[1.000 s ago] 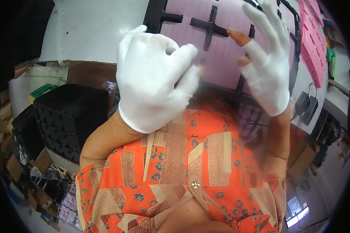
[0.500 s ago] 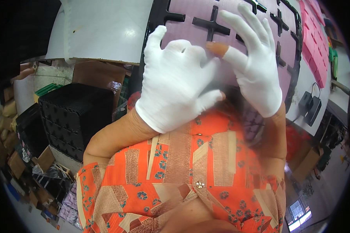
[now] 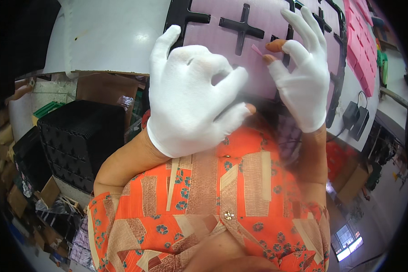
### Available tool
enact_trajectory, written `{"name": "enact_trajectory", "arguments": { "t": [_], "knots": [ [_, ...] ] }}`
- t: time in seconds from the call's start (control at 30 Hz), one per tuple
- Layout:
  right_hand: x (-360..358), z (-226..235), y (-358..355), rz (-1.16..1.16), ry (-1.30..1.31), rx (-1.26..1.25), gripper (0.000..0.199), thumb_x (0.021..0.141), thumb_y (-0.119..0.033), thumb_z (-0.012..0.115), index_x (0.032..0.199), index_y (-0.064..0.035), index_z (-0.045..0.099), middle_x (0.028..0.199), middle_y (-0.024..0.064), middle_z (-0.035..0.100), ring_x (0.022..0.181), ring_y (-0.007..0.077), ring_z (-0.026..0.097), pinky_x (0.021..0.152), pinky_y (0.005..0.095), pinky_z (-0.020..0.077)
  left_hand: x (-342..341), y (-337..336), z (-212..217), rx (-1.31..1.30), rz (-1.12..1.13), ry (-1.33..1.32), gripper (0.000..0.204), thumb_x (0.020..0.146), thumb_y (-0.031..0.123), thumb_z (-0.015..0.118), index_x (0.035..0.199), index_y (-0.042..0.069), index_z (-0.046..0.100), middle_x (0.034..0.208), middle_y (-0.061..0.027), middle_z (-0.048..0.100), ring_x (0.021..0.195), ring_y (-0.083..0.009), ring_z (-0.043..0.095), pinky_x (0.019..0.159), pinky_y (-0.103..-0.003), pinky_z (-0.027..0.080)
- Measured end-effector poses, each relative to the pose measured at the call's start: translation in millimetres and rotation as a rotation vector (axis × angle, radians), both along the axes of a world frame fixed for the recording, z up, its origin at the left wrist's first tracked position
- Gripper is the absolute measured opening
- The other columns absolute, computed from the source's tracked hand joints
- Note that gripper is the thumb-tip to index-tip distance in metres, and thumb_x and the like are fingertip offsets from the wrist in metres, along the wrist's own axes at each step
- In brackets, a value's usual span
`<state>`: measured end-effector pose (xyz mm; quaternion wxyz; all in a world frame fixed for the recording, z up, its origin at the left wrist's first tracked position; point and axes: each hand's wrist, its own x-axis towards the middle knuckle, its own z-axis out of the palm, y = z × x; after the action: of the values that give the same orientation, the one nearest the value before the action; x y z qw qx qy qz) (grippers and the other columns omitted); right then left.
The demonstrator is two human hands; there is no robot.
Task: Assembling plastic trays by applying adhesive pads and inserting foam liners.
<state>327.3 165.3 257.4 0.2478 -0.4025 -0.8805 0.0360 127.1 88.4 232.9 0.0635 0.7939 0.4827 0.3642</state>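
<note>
A small pink strip (image 3: 256, 50) sticks out from between the bare thumb and forefinger tips of my right hand (image 3: 301, 79), which wears a white glove. My left hand (image 3: 195, 95), also gloved in white, is at the tray's near left part with several fingers curled under; its little finger points outward and its bare thumb tip stands apart. Whatever lies under those curled fingers is hidden. Beneath both hands is a black tray (image 3: 173, 19) with cross-shaped dividers (image 3: 242, 28) and pale purple-pink surfaces between them.
Bright pink cut sheets (image 3: 360, 45) lie on the white table (image 3: 109, 38) to the right, near a black power adapter (image 3: 356, 119) with a cord. Black stacked trays (image 3: 81, 140) stand at the left below the table. Cardboard boxes (image 3: 349, 181) sit at the lower right.
My right hand has drawn away from my left; its thumb and forefinger now pinch a pink strip. My left hand has shifted left. The whole view has moved slightly.
</note>
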Motion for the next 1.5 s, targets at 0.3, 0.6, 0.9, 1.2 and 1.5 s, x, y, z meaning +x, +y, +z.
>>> {"name": "enact_trajectory", "arguments": {
  "t": [0.3,0.6,0.9,1.2,1.5],
  "knots": [
    [-28.3,10.4,-6.0,-0.213,-0.13,-0.136,0.012,0.071,-0.006,0.075,0.075,-0.0034,0.064,0.126,0.0199,0.06,0.131,0.0385,0.048,0.11,0.0492,0.0358,6.5,1.5,4.6,-0.128,-0.118,0.135,0.053,0.061,0.035,0.08,0.106,0.009,0.069,0.106,-0.0065,0.063,0.096,-0.0272,0.059,0.102,-0.055,0.037],
    [-14.8,22.6,-40.8,0.038,0.221,-0.093,0.021,0.065,0.012,0.064,0.072,0.0009,0.048,0.145,0.0242,0.048,0.144,0.0424,0.036,0.114,0.046,0.0314,1.1,-10.5,37.0,-0.812,0.01,-0.898,0.029,0.091,0.002,0.065,0.12,-0.003,0.066,0.093,-0.0096,0.071,0.076,-0.0117,0.065,0.071,-0.024,0.053],
    [-17.6,-13.3,-16.9,-0.142,-0.011,0.033,0.019,0.069,-0.005,0.077,0.082,-0.0025,0.064,0.139,0.0123,0.052,0.138,0.0403,0.039,0.106,0.0662,0.0316,-1.2,-26.8,22.3,-0.625,0.154,-0.97,0.028,0.089,-0.001,0.064,0.117,-0.001,0.068,0.097,-0.01,0.07,0.082,-0.0143,0.065,0.074,-0.027,0.053],
    [-28.2,-17.6,-12.6,-0.13,-0.043,0.1,0.012,0.071,0.002,0.069,0.075,-0.0017,0.058,0.137,0.0159,0.053,0.14,0.0399,0.038,0.108,0.0643,0.0322,-51.7,91.4,28.8,0.025,-0.029,0.238,0.048,0.087,0.026,0.067,0.129,0.004,0.055,0.128,-0.02,0.053,0.115,-0.0373,0.055,0.1,-0.046,0.043],
    [-60.6,3.5,-65.7,0.556,0.399,-0.284,0.022,0.069,0.004,0.063,0.088,-0.0012,0.054,0.126,0.0206,0.058,0.117,0.0392,0.056,0.099,0.0474,0.045,-71.0,100.8,23.1,-0.056,-0.431,0.276,0.054,0.095,0.04,0.057,0.127,-0.004,0.055,0.131,-0.0284,0.054,0.127,-0.0437,0.048,0.108,-0.047,0.038]
  ]
}}
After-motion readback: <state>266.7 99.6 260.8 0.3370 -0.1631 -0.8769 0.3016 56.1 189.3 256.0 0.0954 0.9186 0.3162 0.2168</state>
